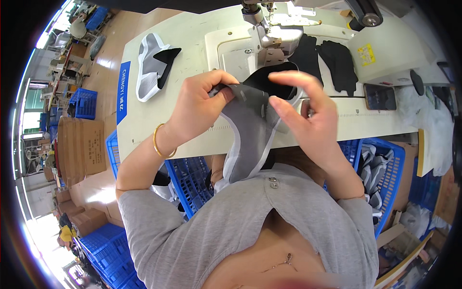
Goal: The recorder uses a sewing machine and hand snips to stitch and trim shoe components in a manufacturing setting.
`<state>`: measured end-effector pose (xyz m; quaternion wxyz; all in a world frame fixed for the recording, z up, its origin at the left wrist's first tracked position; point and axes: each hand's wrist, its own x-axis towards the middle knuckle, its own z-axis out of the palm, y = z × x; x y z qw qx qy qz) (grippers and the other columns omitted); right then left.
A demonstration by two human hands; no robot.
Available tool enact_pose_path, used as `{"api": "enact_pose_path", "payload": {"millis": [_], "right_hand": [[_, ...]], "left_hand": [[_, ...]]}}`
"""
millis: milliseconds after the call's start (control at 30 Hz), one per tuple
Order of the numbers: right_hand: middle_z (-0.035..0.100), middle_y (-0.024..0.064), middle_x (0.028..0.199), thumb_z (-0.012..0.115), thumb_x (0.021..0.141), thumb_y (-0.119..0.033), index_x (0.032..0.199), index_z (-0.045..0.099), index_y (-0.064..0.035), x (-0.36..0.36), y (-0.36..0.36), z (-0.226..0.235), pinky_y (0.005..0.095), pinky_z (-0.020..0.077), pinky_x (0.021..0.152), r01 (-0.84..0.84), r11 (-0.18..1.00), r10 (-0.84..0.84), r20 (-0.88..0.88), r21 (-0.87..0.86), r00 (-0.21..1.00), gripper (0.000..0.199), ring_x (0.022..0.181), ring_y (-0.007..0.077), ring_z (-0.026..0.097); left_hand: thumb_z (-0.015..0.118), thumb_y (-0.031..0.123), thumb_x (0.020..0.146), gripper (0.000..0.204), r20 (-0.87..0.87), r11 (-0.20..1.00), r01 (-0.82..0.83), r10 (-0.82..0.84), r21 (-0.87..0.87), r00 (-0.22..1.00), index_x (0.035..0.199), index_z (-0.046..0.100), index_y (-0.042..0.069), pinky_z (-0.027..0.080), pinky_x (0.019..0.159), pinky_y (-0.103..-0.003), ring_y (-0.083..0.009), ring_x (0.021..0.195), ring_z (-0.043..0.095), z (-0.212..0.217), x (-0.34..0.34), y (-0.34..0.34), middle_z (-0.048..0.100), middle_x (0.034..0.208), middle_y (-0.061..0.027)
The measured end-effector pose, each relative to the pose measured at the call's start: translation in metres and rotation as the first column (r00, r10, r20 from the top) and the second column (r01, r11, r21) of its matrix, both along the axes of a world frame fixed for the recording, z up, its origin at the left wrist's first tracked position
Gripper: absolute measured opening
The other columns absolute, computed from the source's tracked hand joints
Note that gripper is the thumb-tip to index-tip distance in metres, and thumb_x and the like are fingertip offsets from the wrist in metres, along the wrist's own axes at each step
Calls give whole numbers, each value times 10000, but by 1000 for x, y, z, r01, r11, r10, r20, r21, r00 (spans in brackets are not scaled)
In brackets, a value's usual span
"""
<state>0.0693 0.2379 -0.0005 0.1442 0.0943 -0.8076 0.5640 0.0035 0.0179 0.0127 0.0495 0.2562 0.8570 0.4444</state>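
My left hand [204, 103] pinches the top edge of a grey and black fabric piece [250, 123] with white trim, held above the front edge of the cream sewing table [144, 130]. Fingers spread, my right hand [305, 113] touches the same piece from the right, its thumb on the grey cloth. The piece hangs down toward my lap. Just behind my hands stands the sewing machine [269, 29], whose needle area is above the fabric's black part.
A finished grey, black and white piece [154, 65] lies at the table's left. Black fabric pieces [332, 60] lie right of the machine, a phone [380, 96] beyond them. Blue crates [385, 168] with garments stand below the table; cardboard boxes [82, 144] at left.
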Motion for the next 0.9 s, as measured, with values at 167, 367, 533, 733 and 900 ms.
{"api": "enact_pose_path", "payload": {"millis": [167,367,533,733,900], "right_hand": [[686,102,937,586,914,-122,1085,651,18,-15,13,-21,266,481,670,-184,978,190,55,-99,980,230,764,139,615],[683,94,904,591,827,-15,1110,647,-7,-22,8,-21,274,508,735,-416,906,421,72,-71,904,289,799,146,635],[689,69,886,574,735,86,993,680,-5,-22,9,-33,250,496,694,-307,920,349,152,-242,925,294,769,119,627],[613,43,879,575,683,166,952,703,-26,-22,5,-36,226,453,591,-416,896,391,-163,-159,906,354,675,84,561],[574,55,901,640,560,177,902,720,-69,-18,8,-32,240,442,502,-465,884,462,-243,48,853,429,636,116,569]], "left_hand": [[587,-8,897,104,281,975,34,-96,217,955,950,675,-4,488,645,-207,-39,753,587,-4,-2,1,672,836,-11],[586,-31,887,123,257,956,84,-159,281,953,966,676,-2,485,649,-202,-35,747,577,-8,5,3,657,828,-1],[589,-33,866,161,220,973,130,-171,192,960,993,683,1,470,640,-195,-30,736,564,-7,-2,0,652,818,6],[575,-48,856,182,458,956,138,-247,258,854,1005,678,-27,493,759,-202,-73,838,614,3,-10,-5,683,947,-47],[572,16,884,163,604,921,158,-356,356,713,1006,672,-25,486,747,-208,-85,832,619,16,-21,-9,684,931,-48]]}}
